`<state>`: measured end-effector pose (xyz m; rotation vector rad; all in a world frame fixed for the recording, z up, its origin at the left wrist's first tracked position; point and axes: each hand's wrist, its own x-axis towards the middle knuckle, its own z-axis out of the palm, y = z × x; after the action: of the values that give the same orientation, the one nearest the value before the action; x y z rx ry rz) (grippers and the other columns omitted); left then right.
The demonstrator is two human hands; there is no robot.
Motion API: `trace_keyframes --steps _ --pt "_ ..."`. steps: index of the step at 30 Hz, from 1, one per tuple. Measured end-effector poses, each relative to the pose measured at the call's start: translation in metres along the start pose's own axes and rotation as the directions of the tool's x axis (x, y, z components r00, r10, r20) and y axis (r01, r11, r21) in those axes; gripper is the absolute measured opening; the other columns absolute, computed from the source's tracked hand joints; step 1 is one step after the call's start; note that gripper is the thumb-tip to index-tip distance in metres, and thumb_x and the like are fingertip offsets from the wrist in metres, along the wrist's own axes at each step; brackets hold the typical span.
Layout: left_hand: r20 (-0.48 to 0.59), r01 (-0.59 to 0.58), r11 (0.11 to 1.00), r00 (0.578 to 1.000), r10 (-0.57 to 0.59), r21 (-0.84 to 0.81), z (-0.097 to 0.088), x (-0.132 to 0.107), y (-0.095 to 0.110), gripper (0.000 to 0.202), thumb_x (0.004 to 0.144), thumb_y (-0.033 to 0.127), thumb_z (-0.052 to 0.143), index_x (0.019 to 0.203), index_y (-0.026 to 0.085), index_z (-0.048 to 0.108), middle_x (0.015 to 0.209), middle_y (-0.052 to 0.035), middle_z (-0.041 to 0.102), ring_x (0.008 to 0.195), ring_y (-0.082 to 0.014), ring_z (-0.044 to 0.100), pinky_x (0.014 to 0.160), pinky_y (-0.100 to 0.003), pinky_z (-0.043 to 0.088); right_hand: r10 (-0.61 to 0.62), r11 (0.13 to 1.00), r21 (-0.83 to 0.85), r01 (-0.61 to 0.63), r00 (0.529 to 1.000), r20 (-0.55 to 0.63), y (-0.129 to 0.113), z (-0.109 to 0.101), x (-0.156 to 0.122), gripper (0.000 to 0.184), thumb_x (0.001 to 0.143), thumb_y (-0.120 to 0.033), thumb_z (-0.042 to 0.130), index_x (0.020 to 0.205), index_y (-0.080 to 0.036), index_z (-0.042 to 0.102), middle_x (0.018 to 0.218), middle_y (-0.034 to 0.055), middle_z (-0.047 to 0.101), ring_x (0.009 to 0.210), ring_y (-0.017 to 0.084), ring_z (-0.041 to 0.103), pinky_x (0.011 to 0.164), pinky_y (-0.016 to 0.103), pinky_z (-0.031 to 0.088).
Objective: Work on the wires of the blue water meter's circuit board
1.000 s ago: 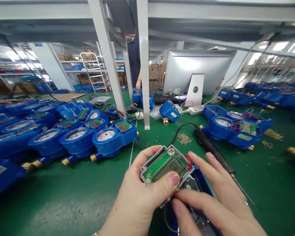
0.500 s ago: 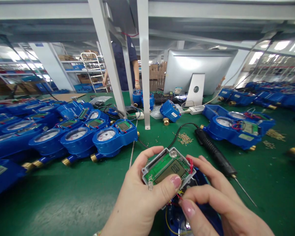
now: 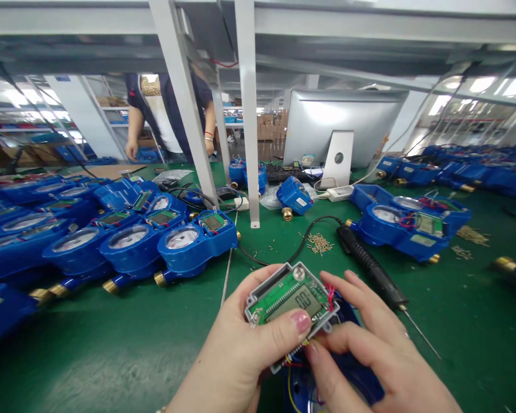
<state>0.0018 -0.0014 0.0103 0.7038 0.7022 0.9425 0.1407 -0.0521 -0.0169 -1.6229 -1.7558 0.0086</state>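
My left hand (image 3: 236, 350) grips a grey-framed green circuit module with an LCD (image 3: 290, 298), thumb pressed on its near edge. My right hand (image 3: 370, 355) is closed on the module's right side, fingertips at the red and yellow wires (image 3: 330, 289) that run down into an open blue meter body (image 3: 327, 378) under both hands. The meter body is mostly hidden by my hands.
Rows of blue water meters (image 3: 112, 241) fill the green mat (image 3: 112, 344) at left; more meters (image 3: 404, 223) lie at right. A black soldering iron (image 3: 372, 267) and scattered small brass pins (image 3: 319, 242) lie ahead. A monitor back (image 3: 339, 123), white posts (image 3: 247, 115) and a person (image 3: 163, 115) stand behind.
The module has sunk slightly toward the meter body and its LCD shows digits again. The person behind has walked left from behind the post.
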Motion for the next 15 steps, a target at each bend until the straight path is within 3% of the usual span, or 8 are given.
trace_keyframes --steps 2,4,6,8,10,12,15 --pt "0.028 0.032 0.999 0.999 -0.032 -0.009 0.001 0.000 0.004 0.034 0.074 0.011 0.069 0.105 0.017 0.058 0.093 -0.0067 0.070 0.085 -0.0186 0.064 0.079 -0.029 0.046 -0.103 0.992 -0.074 0.102 0.995 -0.017 0.010 -0.006 0.001 0.007 0.081 -0.032 0.055 0.077 -0.028 0.058 0.131 -0.0038 0.041 0.121 0.031 0.038 0.089 0.053 0.041" --pt "0.039 0.075 0.997 0.996 -0.075 0.001 0.002 0.001 0.009 0.037 0.073 0.011 0.070 0.107 0.017 0.058 0.094 -0.0067 0.069 0.088 -0.0197 0.063 0.079 -0.029 0.045 -0.128 0.988 -0.095 0.121 0.989 -0.072 0.015 -0.016 0.004 0.009 0.079 -0.034 0.058 0.085 -0.028 0.054 0.128 -0.0037 0.044 0.115 0.026 0.045 0.088 0.043 0.044" --pt "0.043 0.115 0.993 0.992 -0.115 0.018 0.003 0.002 0.011 0.041 0.070 0.011 0.073 0.108 0.017 0.058 0.097 -0.0067 0.068 0.088 -0.0195 0.061 0.080 -0.030 0.044 -0.109 0.991 -0.087 0.100 0.990 -0.094 0.014 -0.025 0.010 0.026 0.079 -0.037 0.058 0.102 -0.028 0.050 0.129 -0.0037 0.045 0.115 0.020 0.047 0.093 0.031 0.044" --pt "0.069 0.127 0.991 0.989 -0.130 0.035 0.004 0.004 0.012 0.044 0.066 0.009 0.074 0.106 0.016 0.059 0.096 -0.0062 0.067 0.085 -0.0189 0.060 0.081 -0.031 0.043 -0.176 0.981 -0.088 0.171 0.983 -0.047 0.010 -0.031 0.019 0.054 0.078 -0.040 0.059 0.126 -0.024 0.041 0.134 -0.0031 0.041 0.118 0.016 0.045 0.099 0.021 0.040" --pt "0.108 0.104 0.994 0.988 -0.108 0.046 0.005 0.005 0.013 0.042 0.064 0.006 0.073 0.103 0.016 0.060 0.094 -0.0060 0.067 0.086 -0.0195 0.059 0.082 -0.032 0.043 -0.261 0.961 -0.087 0.262 0.965 0.025 0.006 -0.033 0.029 0.072 0.075 -0.035 0.064 0.137 -0.021 0.030 0.137 -0.0036 0.037 0.120 0.015 0.042 0.105 0.017 0.032" --pt "0.159 0.082 0.995 0.983 -0.091 0.065 0.004 0.006 0.013 0.039 0.066 0.005 0.072 0.102 0.015 0.062 0.094 -0.0063 0.066 0.089 -0.0203 0.058 0.084 -0.033 0.042 -0.307 0.947 -0.056 0.315 0.944 0.123 0.004 -0.034 0.037 0.071 0.073 -0.024 0.066 0.135 -0.024 0.032 0.136 -0.0060 0.038 0.119 0.012 0.043 0.105 0.014 0.029" --pt "0.232 0.053 0.993 0.970 -0.076 0.103 0.001 0.008 0.014 0.036 0.071 0.008 0.070 0.104 0.017 0.062 0.101 -0.0060 0.065 0.094 -0.0197 0.057 0.084 -0.031 0.043 -0.352 0.933 0.007 0.359 0.909 0.223 0.006 -0.034 0.043 0.051 0.077 -0.018 0.064 0.124 -0.027 0.046 0.132 -0.0071 0.041 0.116 0.007 0.044 0.099 0.008 0.032"
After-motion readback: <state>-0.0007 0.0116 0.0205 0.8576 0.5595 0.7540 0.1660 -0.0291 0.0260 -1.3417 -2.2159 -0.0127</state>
